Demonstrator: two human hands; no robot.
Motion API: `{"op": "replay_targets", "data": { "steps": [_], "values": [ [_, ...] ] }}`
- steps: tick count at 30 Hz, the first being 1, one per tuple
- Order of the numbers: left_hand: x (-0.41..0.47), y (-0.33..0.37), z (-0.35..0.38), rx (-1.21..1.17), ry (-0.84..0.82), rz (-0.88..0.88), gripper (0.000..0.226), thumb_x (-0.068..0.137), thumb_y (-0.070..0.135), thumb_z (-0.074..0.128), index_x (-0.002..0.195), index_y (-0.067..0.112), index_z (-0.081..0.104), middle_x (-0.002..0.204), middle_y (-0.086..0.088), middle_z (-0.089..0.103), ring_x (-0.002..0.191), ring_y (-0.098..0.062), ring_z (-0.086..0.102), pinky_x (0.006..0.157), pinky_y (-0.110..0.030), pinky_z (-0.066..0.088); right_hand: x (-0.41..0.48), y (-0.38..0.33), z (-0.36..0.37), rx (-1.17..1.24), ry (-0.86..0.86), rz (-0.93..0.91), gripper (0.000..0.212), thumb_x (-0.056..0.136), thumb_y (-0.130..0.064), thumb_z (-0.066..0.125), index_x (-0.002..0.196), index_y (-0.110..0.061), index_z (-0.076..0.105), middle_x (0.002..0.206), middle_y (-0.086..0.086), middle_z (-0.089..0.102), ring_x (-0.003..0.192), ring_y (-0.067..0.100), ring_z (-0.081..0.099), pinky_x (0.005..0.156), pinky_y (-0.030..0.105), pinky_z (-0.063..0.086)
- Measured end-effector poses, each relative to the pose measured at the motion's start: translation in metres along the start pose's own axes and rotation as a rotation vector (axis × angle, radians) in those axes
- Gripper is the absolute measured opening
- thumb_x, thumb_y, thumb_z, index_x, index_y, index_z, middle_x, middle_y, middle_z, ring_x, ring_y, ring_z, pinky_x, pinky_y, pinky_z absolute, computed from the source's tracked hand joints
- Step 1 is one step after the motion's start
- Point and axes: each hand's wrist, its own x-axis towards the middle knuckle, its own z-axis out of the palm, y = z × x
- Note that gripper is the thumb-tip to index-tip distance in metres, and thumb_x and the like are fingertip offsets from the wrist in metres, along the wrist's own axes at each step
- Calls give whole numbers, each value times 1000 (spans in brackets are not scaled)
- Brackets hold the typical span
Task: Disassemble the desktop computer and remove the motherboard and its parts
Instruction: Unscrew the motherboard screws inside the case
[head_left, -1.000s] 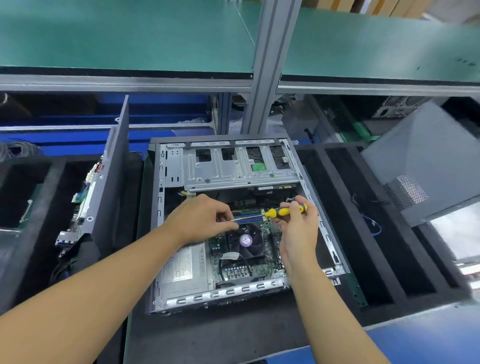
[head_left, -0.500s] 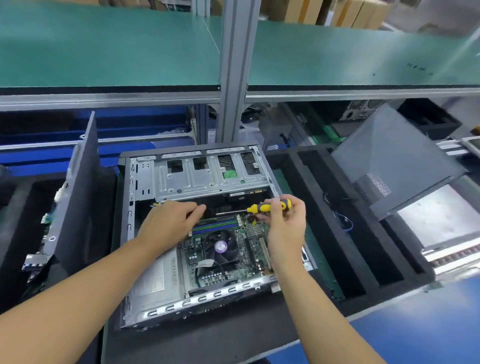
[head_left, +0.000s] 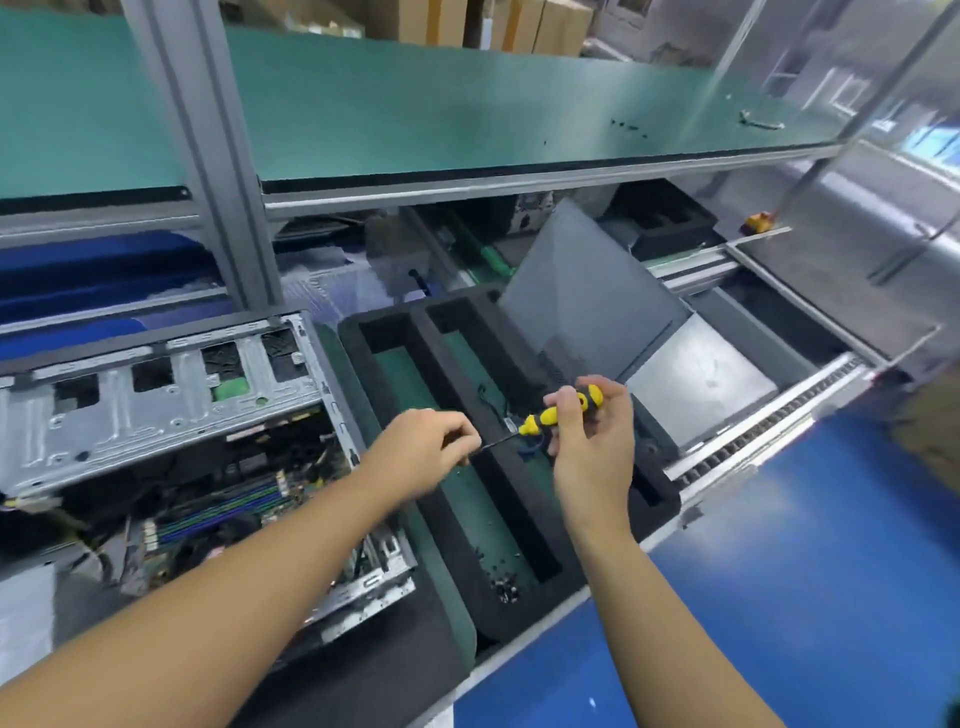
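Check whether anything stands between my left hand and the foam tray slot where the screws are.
Nothing visible does. The left hand pinches the screwdriver tip over the open foam tray; the loose screws lie in the slot, nearer you. Only a blue wire lies in it, beneath the shaft.

A green-matted bench is seen below both hands. Directly under the left hand and the right hand, a black foam tray is laid on it, with its long compartments open down to the green mat. Small dark screws are gathered at the compartment end nearer than the hands. To the left of the left hand, an opened computer case is set on a black pad. Beyond the right hand, a grey panel is propped tilted at the tray's far corner.
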Motion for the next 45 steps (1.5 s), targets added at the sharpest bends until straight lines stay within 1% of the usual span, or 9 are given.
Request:
{"op": "replay_targets", "data": {
  "steps": [7,11,15,19,24,29,35,41,45],
  "values": [
    [40,15,62,92,-314,-110,25,99,20,49,106,32,70,95,19,73,71,7,59,71,-21,47,30,35,-52,-121,20,-10,10,90,-43,57,100,-45,53,86,-4,66,84,14,67,73,38,57],
    [36,16,70,242,-600,-144,57,95,18,39,146,43,41,111,7,69,120,-25,56,97,-35,43,37,45,-59,-119,-31,-28,10,91,-42,57,100,-45,54,85,-3,65,81,16,66,66,19,52],
    [32,8,41,136,-329,-150,44,91,9,39,113,35,68,106,13,70,94,-12,65,81,-24,45,41,36,-42,-65,-80,-42,9,93,-38,57,99,-44,54,86,-3,65,79,11,64,64,12,49],
    [11,-11,-4,-13,-37,-134,33,88,10,44,78,32,65,74,27,66,50,-4,52,54,-22,44,38,12,-2,19,-147,-68,10,97,-30,55,103,-38,55,83,-8,67,75,5,63,60,15,51],
    [-36,-43,-53,-89,153,-134,37,79,-5,41,64,25,57,69,9,66,56,-4,57,55,-22,42,17,-19,60,114,-248,-79,11,97,-30,53,106,-36,56,80,-7,64,76,10,62,58,27,55],
    [-71,-69,-76,30,284,-8,29,80,-3,43,70,22,51,73,13,55,73,-1,51,63,-18,38,-15,-35,110,60,-362,-126,13,97,-35,52,109,-35,55,83,-3,65,78,11,62,67,35,54],
    [-93,-127,-75,223,-411,-110,31,85,6,48,92,26,70,90,14,65,88,-8,60,79,-28,47,-49,-29,138,24,-458,-116,12,98,-27,53,109,-31,56,79,-2,64,71,7,58,62,23,51],
    [-95,-146,-57,287,-497,15,30,81,15,59,102,34,68,104,17,70,103,-8,63,95,-34,41,-69,-10,147,-242,-673,-134,6,92,-35,59,97,-35,56,77,2,64,67,25,59,64,43,52],
    [-101,-150,-46,433,-500,147,20,81,30,63,100,36,64,90,18,63,96,-15,61,95,-42,29,-72,-2,149,-620,-1038,-206,16,88,-40,64,92,-36,49,69,-4,61,60,15,54,60,33,48]
  ]
}}
